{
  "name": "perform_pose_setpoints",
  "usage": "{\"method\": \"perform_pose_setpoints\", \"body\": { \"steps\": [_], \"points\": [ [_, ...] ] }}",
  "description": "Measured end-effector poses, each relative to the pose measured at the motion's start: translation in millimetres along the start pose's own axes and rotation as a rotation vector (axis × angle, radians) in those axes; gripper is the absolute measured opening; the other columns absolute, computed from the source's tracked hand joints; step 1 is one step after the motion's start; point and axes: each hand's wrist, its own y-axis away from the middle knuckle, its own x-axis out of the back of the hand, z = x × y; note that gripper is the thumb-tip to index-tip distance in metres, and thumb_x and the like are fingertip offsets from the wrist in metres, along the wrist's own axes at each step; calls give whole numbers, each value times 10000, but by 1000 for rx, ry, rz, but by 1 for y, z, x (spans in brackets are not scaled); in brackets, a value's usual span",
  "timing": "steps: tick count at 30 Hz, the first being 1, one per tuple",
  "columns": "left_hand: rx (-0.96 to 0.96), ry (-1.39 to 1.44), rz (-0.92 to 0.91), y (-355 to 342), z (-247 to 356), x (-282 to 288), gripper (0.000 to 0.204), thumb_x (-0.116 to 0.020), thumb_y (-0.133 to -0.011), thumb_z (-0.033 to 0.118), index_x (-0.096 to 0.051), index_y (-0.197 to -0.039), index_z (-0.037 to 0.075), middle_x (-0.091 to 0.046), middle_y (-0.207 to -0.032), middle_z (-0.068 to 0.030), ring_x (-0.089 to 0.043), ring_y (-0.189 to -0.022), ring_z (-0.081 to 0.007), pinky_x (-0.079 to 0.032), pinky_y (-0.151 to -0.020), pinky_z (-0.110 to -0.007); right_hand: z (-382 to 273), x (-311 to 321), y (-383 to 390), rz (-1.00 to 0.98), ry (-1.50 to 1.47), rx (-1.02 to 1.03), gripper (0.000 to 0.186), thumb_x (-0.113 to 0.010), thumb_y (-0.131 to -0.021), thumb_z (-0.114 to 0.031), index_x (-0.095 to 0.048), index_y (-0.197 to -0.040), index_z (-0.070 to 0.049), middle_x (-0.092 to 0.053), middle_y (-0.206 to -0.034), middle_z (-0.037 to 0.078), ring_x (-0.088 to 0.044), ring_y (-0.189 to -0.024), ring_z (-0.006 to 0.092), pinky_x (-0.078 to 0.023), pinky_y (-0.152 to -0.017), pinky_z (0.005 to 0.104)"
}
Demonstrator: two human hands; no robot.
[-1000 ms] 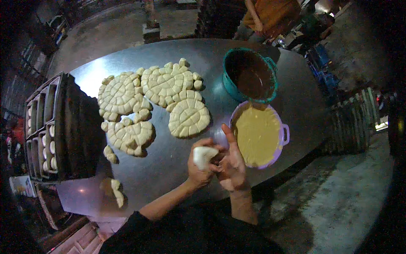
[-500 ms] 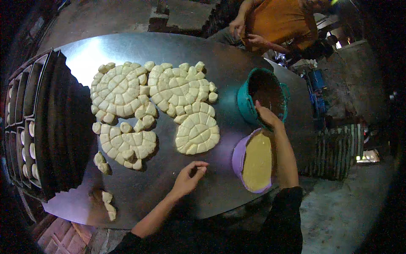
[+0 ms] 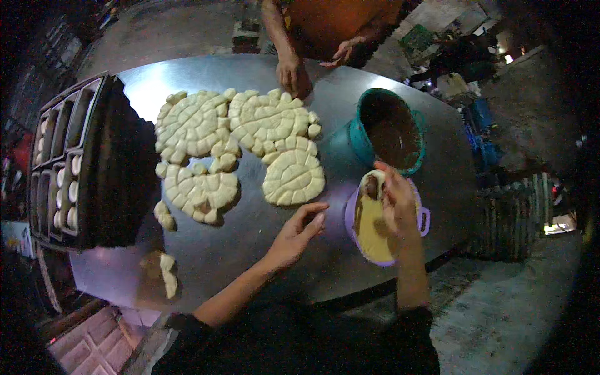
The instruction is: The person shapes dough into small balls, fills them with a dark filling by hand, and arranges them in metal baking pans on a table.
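Note:
My right hand [image 3: 398, 203] is closed on a pale, rounded piece of dough [image 3: 373, 182] with dark brown stuff on it. It is over the far side of a purple tub [image 3: 350, 219] filled with a yellow mass [image 3: 376, 234]. Just beyond stands a teal bucket [image 3: 357, 134], its inside coated dark brown. Low over the metal table, my left hand [image 3: 295, 236] has its thumb and fingers a little apart, with nothing between them. Nearest to it lies a round cluster of cut dough pieces [image 3: 294, 179], joined to larger clusters [image 3: 194, 125] farther left.
Dark baking tins [image 3: 78, 119], some holding pale dough pieces, are stacked at the left edge of the metal table [image 3: 250, 287]. A loose dough strip [image 3: 168, 275] lies near the front left. Across the table, a person in orange [image 3: 337, 28] reaches toward the dough.
My right hand has come back from the teal bucket to above the purple tub, now with brown-smeared dough in it. The person in orange has moved left and reaches to the table. My view has shifted.

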Motion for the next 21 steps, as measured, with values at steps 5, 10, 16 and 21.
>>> {"method": "perform_pose_setpoints", "body": {
  "steps": [5, 10, 16, 21],
  "points": [
    [371, 217, 147, 49, 34, -57, 397, -455, -1026, 375, -572, -1214, 45, -606, -1145, -42, -548, -1088, -163, -428, -977, -321, 0, -68, 109, -59, -101, 192, 417, -611, -925, -140, -489, -1302, -12, -636, -1132, 89, -608, -1011, 178, -463, -922, 296],
    [188, 570, 137, 87, -3, -95, 383, -490, -1009, 388, -601, -1159, 54, -624, -1116, -26, -568, -1066, -152, -442, -960, -323, 21, -11, 153, -243, -118, 224, 332, -670, -896, -110, -570, -1192, 3, -633, -1160, 100, -599, -1053, 171, -487, -899, 312],
    [-3, 282, 109, 136, -17, -127, 389, -603, -956, 177, -546, -1301, 6, -501, -1322, -41, -504, -1216, -163, -418, -1036, -339, -5, 10, 196, -227, 721, 682, 501, -701, -782, -19, -573, -1267, -26, -581, -1276, 155, -586, -1159, 314, -494, -980, 385],
    [-190, -221, 53, 160, -34, -147, 464, -650, -916, 86, -518, -1352, -3, -388, -1439, -69, -460, -1271, -169, -421, -1037, -320, 3, 25, 230, -264, 630, 727, 261, -660, -851, 2, -669, -1111, -13, -568, -1273, 222, -613, -1125, 325, -513, -941, 369]
  ]
}}
